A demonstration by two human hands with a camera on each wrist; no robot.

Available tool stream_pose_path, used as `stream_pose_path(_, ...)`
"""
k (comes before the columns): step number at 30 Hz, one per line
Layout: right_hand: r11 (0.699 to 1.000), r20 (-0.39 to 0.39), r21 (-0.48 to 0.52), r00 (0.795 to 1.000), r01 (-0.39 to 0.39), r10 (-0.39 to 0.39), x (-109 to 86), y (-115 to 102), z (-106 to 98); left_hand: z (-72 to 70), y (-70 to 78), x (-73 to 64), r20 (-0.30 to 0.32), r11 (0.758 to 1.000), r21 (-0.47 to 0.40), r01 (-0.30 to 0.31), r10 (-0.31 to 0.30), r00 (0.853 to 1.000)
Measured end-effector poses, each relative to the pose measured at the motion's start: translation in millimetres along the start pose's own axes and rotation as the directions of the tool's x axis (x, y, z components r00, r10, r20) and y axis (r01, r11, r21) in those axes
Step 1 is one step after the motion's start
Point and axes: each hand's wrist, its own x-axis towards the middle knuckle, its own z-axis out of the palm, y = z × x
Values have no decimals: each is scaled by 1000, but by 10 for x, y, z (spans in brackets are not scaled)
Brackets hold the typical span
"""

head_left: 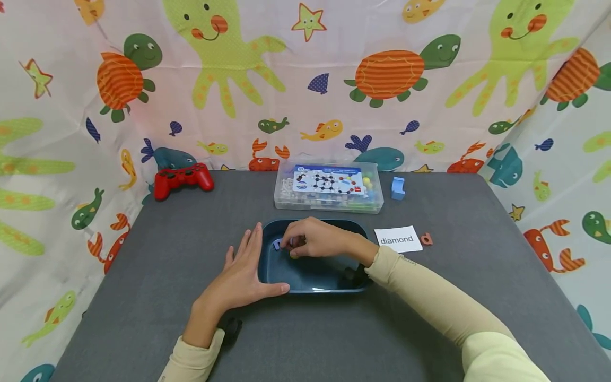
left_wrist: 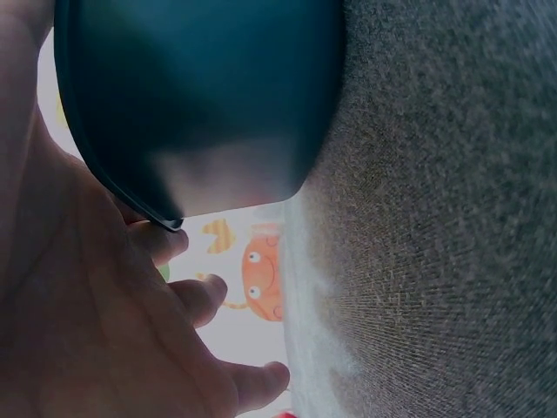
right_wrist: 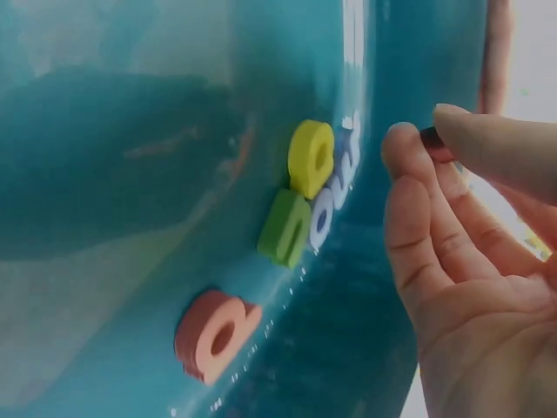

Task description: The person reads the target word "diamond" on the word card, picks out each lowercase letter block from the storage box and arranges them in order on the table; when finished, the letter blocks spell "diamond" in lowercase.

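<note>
A dark teal tray (head_left: 310,291) sits in front of the person, with foam letters inside. My left hand (head_left: 245,276) lies along the tray's left end, fingers straight and spread, thumb at the near rim; its fingers also show beside the tray in the left wrist view. Over the tray's left part, my right hand (head_left: 315,237) pinches a small dark red piece (right_wrist: 432,144) between thumb and index finger; its shape is mostly hidden. Below lie a yellow letter (right_wrist: 311,159), a green letter (right_wrist: 285,228), an orange-red letter (right_wrist: 213,335) and lilac letters (right_wrist: 322,218).
A white card reading "diamond" (head_left: 398,240) lies right of the tray, beside an orange-red letter d (head_left: 427,239). Behind stand a clear plastic box (head_left: 329,204) of model parts and a small blue object (head_left: 398,188). A red game controller (head_left: 183,180) lies back left.
</note>
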Motion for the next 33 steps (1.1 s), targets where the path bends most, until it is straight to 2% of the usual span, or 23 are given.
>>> stream_pose_path(4, 999, -29, 8, 999, -35, 35, -60, -16, -57, 0, 2, 2, -2, 1000, 13, 4, -4, 1000)
stream_pose_path(11, 998, -81, -21, 995, -55, 53, -231, -55, -168, 6, 0, 4, -1, 1000, 22, 15, -15, 1000)
stream_pose_path(19, 995, -158, -14, 983, -102, 98, -440, -93, -314, 8, 3, 18, 3, 999, 24, 22, -22, 1000)
stream_pose_path(26, 988, -259, -64, 959, -139, 118, -618, -77, -402, 16, 5, 24, 10, 1000, 17, 25, -25, 1000)
stream_pose_path(33, 988, -359, -70, 928, -137, 103, -800, -67, -462, 18, 1, 28, 16, 1000, 2, 30, -30, 999)
